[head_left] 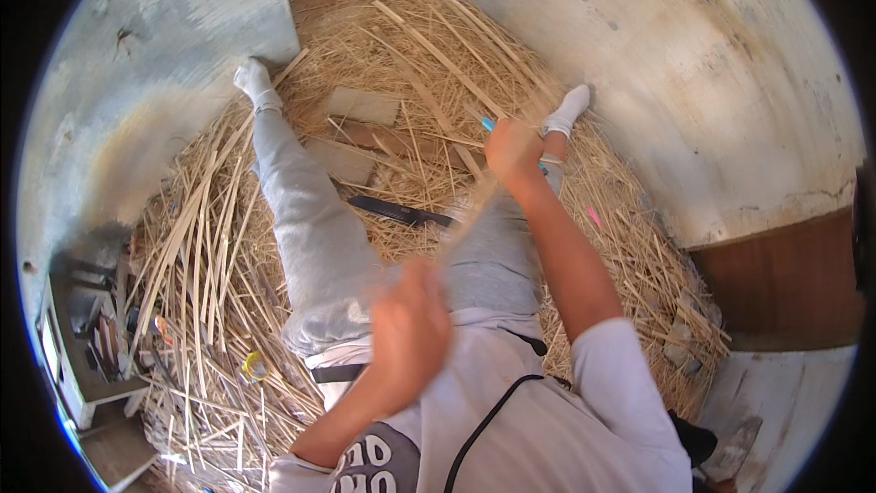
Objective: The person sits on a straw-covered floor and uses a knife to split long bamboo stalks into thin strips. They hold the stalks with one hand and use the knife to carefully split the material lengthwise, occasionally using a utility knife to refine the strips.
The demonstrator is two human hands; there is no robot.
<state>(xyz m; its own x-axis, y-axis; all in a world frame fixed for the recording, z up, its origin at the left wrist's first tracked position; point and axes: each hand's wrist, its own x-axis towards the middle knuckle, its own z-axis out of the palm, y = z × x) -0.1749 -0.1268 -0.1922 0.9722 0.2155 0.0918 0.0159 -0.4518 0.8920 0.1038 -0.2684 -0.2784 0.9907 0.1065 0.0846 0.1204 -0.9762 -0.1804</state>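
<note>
My left hand [411, 319], smeared by motion, is closed near my lap on the lower end of a pale wooden strip [474, 213]. The strip slants up and away to my right hand [516, 153], which is above my right shin. My right fist is wrapped round a blue-handled knife [488, 123]; its blue shows on both sides of the fist, and a thin greyish tip points up and left. Between my legs a large black knife [392, 210] lies on the shavings, its right end against my right thigh.
My outstretched legs [310, 192] rest on a thick layer of shavings [365, 36]. Flat boards [363, 106] lie between my shins. Long strips [201, 256] are heaped at left, near a yellow tape roll [254, 367] and a wooden box [87, 347]. Worn walls [712, 82] close in both sides.
</note>
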